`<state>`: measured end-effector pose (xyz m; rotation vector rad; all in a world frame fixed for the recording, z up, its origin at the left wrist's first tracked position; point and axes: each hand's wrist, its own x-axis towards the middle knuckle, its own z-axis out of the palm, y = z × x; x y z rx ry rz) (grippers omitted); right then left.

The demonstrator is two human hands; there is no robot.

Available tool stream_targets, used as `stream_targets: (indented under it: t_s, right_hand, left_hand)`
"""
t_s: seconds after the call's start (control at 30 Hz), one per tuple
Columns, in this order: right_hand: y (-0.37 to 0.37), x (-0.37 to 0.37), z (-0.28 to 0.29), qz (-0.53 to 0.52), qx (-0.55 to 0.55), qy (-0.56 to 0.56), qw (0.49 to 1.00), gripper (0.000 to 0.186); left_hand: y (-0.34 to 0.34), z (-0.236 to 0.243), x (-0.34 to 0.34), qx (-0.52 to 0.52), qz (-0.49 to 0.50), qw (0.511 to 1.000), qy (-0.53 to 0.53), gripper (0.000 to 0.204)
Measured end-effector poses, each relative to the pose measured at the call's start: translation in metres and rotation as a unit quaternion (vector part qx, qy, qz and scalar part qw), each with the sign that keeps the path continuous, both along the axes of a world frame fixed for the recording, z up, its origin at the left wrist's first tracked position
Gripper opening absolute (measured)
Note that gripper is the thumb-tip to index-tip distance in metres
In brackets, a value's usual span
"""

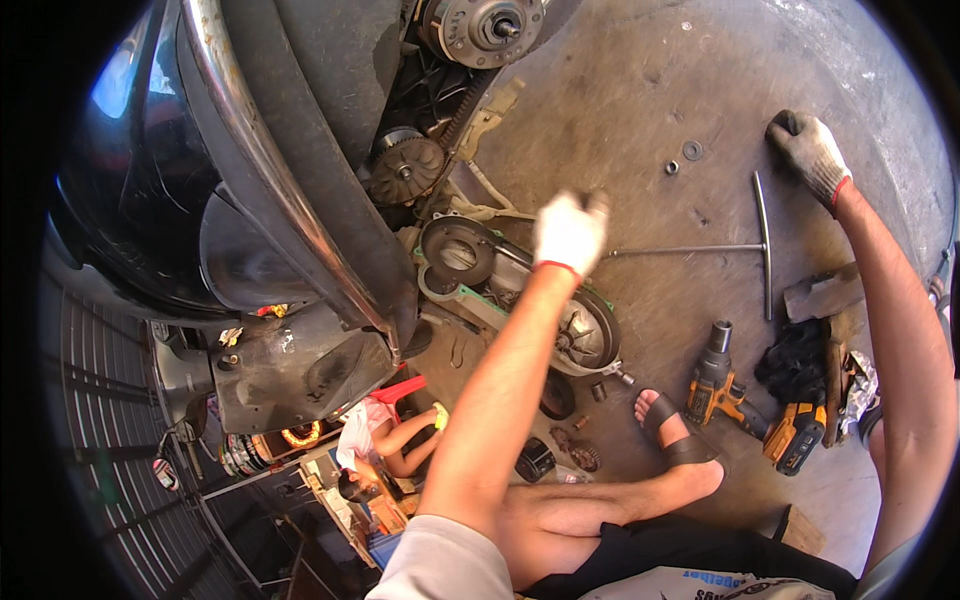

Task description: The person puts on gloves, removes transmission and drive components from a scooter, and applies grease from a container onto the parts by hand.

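My left hand (572, 235), in a white work glove with a red cuff, hovers over the long engine side cover (470, 262) on the floor. Its fingers are curled and slightly blurred; what they hold, if anything, is hidden. My right hand (812, 152), gloved alike, is stretched out at the far right, its dark fingers curled; I cannot make out anything in them. Between the hands lie a T-handle wrench (764, 235), a nut (672, 168) and a washer (692, 150). The scooter's exposed fan-like pulley (408, 170) and round clutch (490, 32) are beyond my left hand.
A cordless impact wrench (715, 380) lies beside my sandalled foot (668, 425). Near my left forearm are a socket (598, 391) and a toothed ring (582, 456). The scooter's metal side rail (255, 150) rises at left. A person (370, 440) sits in the background.
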<state>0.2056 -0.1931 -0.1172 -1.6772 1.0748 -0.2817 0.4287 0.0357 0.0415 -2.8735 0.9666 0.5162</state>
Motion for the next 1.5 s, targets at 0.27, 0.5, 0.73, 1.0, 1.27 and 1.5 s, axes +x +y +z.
stream_targets:
  t_s: [0.27,0.5,0.73,1.0,1.27,1.5]
  right_hand:
    - [0.002,0.003,0.004,0.002,-0.011,-0.01,1.0,0.026]
    - [0.058,0.074,0.092,0.07,0.053,-0.097,0.991,0.022]
    - [0.132,0.233,0.193,0.139,-0.241,-0.249,0.928,0.045]
    - [0.163,0.33,0.221,0.119,-0.225,-0.305,0.918,0.042]
    - [0.163,0.347,0.202,0.106,-0.217,-0.384,0.891,0.033]
    - [0.156,0.353,0.203,0.124,-0.17,-0.435,0.875,0.032]
  left_hand:
    - [-0.005,-0.066,-0.032,0.15,-0.006,0.986,0.07,0.056]
    - [0.03,-0.052,0.016,-0.284,0.203,0.936,0.039,0.036]
    - [0.022,0.031,0.061,-0.682,0.327,0.598,0.265,0.043]
    - [0.041,0.068,0.143,-0.752,0.204,0.309,0.546,0.05]
    - [0.015,0.066,0.13,-0.805,0.182,0.455,0.334,0.047]
    - [0.024,0.07,0.145,-0.785,0.256,0.409,0.389,0.042]
